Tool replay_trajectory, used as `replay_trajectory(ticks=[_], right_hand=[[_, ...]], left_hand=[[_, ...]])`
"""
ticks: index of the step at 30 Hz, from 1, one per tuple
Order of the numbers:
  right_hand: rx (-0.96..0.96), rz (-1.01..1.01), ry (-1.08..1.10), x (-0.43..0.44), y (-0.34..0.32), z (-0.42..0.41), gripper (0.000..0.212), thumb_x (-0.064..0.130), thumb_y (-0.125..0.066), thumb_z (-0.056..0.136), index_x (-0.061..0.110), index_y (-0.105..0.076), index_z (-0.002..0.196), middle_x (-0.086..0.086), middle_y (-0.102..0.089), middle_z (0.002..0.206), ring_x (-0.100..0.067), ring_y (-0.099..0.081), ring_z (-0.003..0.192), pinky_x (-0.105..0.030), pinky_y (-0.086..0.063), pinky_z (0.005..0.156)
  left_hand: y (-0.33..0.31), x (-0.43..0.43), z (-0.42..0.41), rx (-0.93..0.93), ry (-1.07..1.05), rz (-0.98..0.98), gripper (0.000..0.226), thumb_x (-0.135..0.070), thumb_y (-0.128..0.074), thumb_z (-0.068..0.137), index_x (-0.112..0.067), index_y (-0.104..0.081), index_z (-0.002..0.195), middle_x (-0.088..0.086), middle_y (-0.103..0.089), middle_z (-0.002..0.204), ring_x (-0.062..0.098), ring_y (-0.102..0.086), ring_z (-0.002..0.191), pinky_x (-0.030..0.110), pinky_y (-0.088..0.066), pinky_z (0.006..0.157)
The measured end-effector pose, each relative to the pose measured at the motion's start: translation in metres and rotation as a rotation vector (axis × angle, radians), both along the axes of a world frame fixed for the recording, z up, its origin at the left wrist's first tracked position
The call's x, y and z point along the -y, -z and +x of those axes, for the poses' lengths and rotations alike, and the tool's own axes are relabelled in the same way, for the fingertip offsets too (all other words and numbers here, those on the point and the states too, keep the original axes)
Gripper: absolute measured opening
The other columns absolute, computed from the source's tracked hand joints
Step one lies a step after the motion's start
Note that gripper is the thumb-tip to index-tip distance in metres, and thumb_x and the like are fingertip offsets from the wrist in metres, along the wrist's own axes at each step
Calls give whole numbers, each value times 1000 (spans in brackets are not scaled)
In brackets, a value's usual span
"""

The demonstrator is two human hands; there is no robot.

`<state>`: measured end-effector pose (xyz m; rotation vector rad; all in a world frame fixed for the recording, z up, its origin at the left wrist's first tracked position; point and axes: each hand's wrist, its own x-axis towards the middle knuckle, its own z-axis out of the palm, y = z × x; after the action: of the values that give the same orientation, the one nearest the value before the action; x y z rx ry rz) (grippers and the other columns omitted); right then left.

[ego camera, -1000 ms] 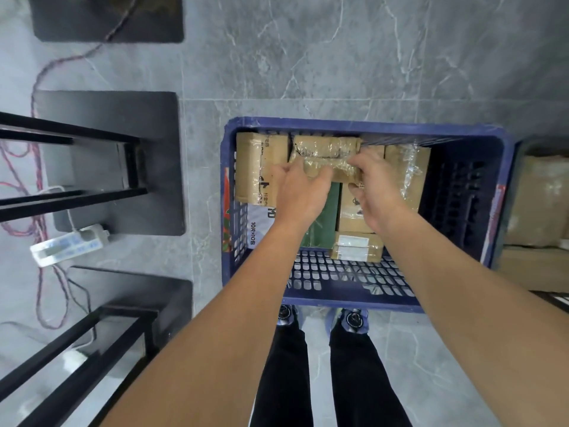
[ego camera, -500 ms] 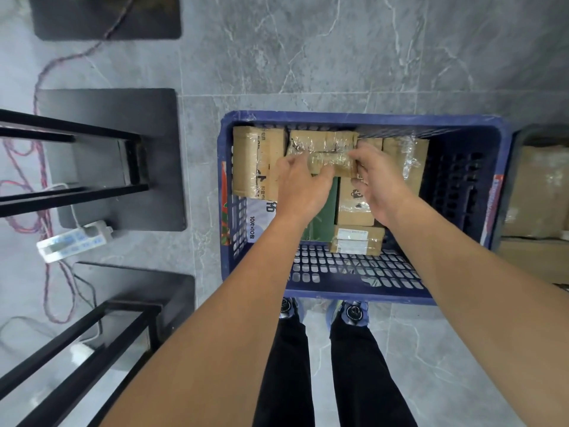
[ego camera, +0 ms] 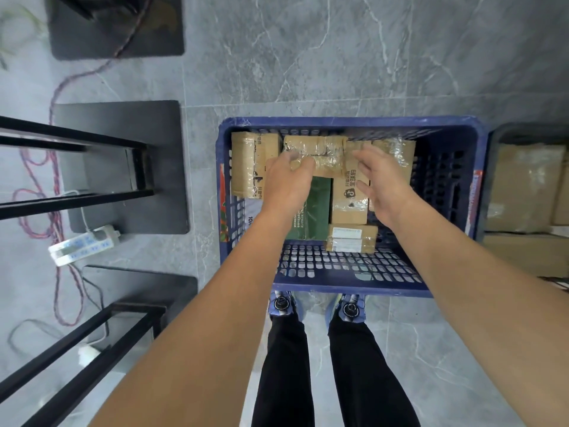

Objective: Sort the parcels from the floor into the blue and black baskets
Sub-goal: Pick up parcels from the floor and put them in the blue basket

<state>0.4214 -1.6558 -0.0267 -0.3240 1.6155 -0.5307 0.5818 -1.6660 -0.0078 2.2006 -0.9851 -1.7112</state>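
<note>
The person stands right at the near side of the blue basket (ego camera: 354, 122), both arms reaching down into it. The left hand (ego camera: 286, 180) grasps the left end of a taped parcel (ego camera: 323, 154), thumb on its near edge and fingers curled over the top. The right hand (ego camera: 381, 180) is released: fingers spread and relaxed, just beside the parcel's right end and holding nothing.

The taped parcel sits against the far wall of the blue basket, lying crosswise over the far ends of a green parcel (ego camera: 312, 211) and a printed box (ego camera: 351, 195). A tall box (ego camera: 251, 164) stands to its left, and a small labelled box (ego camera: 351, 238) lies nearer, in front of the printed one. The near half of the basket bottom is bare grid.

The black basket (ego camera: 495, 140) sits just to the right of the blue one, with brown boxes inside. Over on the left, a white power strip (ego camera: 83, 245) lies on the grey floor (ego camera: 308, 72) among loose cables.
</note>
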Motion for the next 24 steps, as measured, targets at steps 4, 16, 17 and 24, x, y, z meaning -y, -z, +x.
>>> replay_trajectory(ticks=[4, 16, 17, 24], right_hand=[[7, -55, 49, -6, -30, -13, 55, 29, -57, 107, 22, -42, 158, 5, -47, 158, -11, -46, 138, -44, -37, 122], [83, -261, 114, -4, -232, -51, 54, 28, -54, 109, 17, -40, 160, 1, -47, 159, -14, -44, 146, -40, -35, 123], [77, -283, 112, -5, -251, -57, 54, 29, -54, 109, 18, -40, 160, 2, -46, 159, -14, -43, 146, -40, -36, 123], [-11, -440, 256, -20, -381, -93, 50, 35, -58, 107, 27, -48, 155, 6, -47, 160, -13, -44, 146, -41, -38, 121]], left_hand=[[-42, 7, 4, -43, -50, -18, 37, -37, -55, 102, -24, -60, 136, -8, -54, 140, 13, -52, 129, 48, -44, 114], [-261, 17, -19, -172, -84, -97, 25, -44, -54, 103, -34, -57, 126, -10, -56, 134, 12, -54, 128, 46, -44, 114], [-280, 17, -23, -181, -82, -112, 30, -44, -54, 103, -31, -56, 130, -9, -56, 133, 11, -54, 127, 44, -44, 112], [-404, 21, -60, -272, 61, -245, 24, -41, -53, 103, -33, -56, 126, -8, -59, 132, 10, -55, 129, 41, -48, 110]])
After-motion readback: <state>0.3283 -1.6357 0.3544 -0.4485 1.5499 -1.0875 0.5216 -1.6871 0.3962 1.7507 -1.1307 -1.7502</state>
